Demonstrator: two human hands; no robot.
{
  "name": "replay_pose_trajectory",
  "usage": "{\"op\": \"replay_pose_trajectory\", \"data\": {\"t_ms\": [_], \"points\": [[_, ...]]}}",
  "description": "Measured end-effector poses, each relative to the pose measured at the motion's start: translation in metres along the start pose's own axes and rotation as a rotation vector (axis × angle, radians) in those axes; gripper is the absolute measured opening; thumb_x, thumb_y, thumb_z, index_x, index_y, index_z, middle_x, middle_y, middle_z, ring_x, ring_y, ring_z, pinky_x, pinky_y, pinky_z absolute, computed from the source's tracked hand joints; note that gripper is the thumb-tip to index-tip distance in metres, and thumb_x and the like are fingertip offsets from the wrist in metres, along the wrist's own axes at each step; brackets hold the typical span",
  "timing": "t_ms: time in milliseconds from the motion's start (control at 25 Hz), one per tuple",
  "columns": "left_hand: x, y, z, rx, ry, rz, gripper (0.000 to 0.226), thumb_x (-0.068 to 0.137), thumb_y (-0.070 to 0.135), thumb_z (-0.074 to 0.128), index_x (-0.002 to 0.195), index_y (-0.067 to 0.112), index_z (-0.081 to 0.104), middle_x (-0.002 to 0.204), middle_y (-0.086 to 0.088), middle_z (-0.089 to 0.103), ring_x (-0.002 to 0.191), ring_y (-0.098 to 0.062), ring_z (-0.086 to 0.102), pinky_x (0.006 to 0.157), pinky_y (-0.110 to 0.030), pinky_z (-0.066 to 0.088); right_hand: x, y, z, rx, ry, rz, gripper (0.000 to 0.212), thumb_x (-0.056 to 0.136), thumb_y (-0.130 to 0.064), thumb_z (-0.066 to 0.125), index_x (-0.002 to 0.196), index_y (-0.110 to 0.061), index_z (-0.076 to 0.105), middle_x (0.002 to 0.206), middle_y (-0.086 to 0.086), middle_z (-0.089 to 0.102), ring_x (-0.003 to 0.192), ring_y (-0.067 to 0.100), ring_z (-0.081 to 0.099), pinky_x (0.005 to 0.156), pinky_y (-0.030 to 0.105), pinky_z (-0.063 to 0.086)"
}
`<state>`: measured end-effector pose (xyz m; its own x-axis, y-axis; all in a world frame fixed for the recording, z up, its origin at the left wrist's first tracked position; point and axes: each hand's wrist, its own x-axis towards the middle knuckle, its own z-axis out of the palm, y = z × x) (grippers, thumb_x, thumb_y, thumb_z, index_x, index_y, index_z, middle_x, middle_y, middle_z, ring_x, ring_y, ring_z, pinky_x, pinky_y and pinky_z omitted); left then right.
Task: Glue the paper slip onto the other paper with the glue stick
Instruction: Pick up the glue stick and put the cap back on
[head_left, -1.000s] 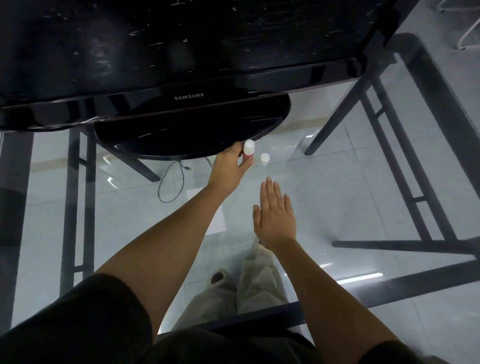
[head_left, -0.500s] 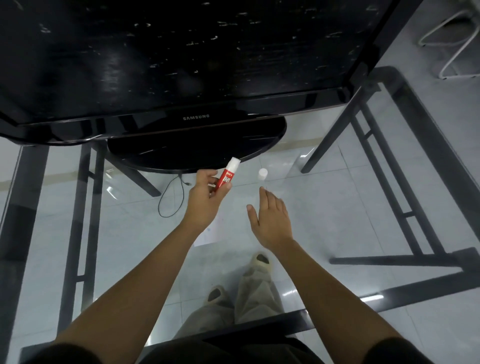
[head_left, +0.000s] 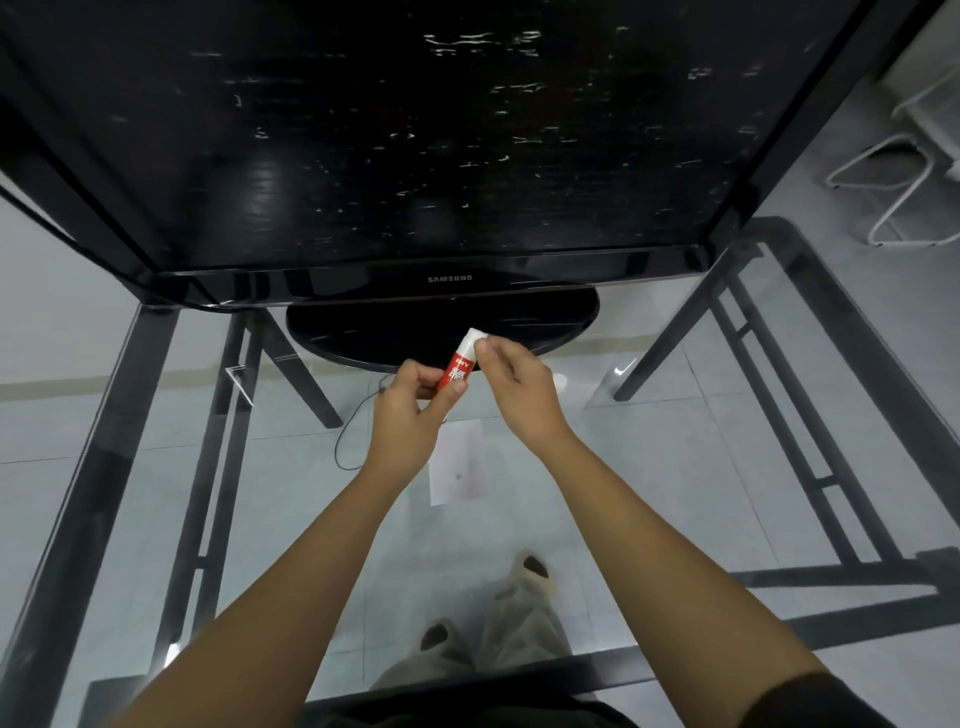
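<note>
The left hand (head_left: 405, 415) curls its fingers round the red cylindrical body of the glue stick (head_left: 461, 364), held tilted above the glass tabletop (head_left: 675, 441) — the right hand (head_left: 519, 389) pinches its smooth white cap between thumb and forefinger. A flat white paper sheet (head_left: 460, 462) lies on the glass under the hands, near the glossy black monitor base (head_left: 395, 332).

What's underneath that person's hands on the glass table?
A white paper sheet lies below the left hand and right hand, which hold a glue stick. The left wrist covers its upper-left corner. A black cable loops left of it; no separate slip is visible.
</note>
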<state>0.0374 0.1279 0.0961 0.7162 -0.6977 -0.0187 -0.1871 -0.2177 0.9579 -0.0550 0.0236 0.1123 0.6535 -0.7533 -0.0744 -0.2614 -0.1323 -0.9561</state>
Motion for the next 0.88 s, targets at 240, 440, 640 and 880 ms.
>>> {"op": "replay_pose_trajectory", "data": {"t_ms": [240,440,640,880], "points": [[-0.011,0.001,-0.009,0.022,-0.021,0.047,0.016,0.084,0.032,0.064,0.090,0.020,0.056,0.088,0.011,0.064,0.087,-0.004,0.059,0.068,-0.014,0.047,-0.010,-0.008,0.008,0.101,0.022,0.061,0.017,0.085,-0.040,0.062,0.081,-0.024,0.067,0.069,-0.015,0.062,0.068,-0.002,0.058,0.066,0.014,0.044],[-0.022,-0.001,-0.009,-0.026,-0.130,0.056,0.027,0.083,0.035,0.065,0.105,0.025,0.052,0.102,0.014,0.060,0.095,-0.001,0.058,0.069,-0.008,0.047,-0.016,-0.010,0.007,0.151,0.129,0.130,0.029,0.082,-0.047,0.062,0.074,-0.019,0.067,0.076,0.006,0.067,0.073,0.009,0.060,0.066,0.016,0.045],[-0.036,-0.006,-0.007,-0.116,-0.048,0.037,0.020,0.081,0.035,0.065,0.095,0.024,0.055,0.095,0.011,0.066,0.085,0.000,0.064,0.069,-0.012,0.051,-0.022,-0.009,0.001,0.148,0.161,0.131,0.037,0.084,-0.047,0.059,0.081,-0.010,0.066,0.088,0.015,0.067,0.078,0.017,0.062,0.063,0.011,0.043],[-0.030,0.003,-0.013,-0.724,-0.332,-0.438,0.035,0.086,0.041,0.055,0.095,0.008,0.063,0.066,-0.002,0.062,0.058,-0.011,0.054,0.057,-0.018,0.050,-0.024,-0.013,-0.003,0.258,0.125,0.139,0.029,0.087,-0.040,0.059,0.083,-0.012,0.066,0.078,-0.004,0.065,0.087,0.009,0.064,0.062,0.002,0.042]]}}
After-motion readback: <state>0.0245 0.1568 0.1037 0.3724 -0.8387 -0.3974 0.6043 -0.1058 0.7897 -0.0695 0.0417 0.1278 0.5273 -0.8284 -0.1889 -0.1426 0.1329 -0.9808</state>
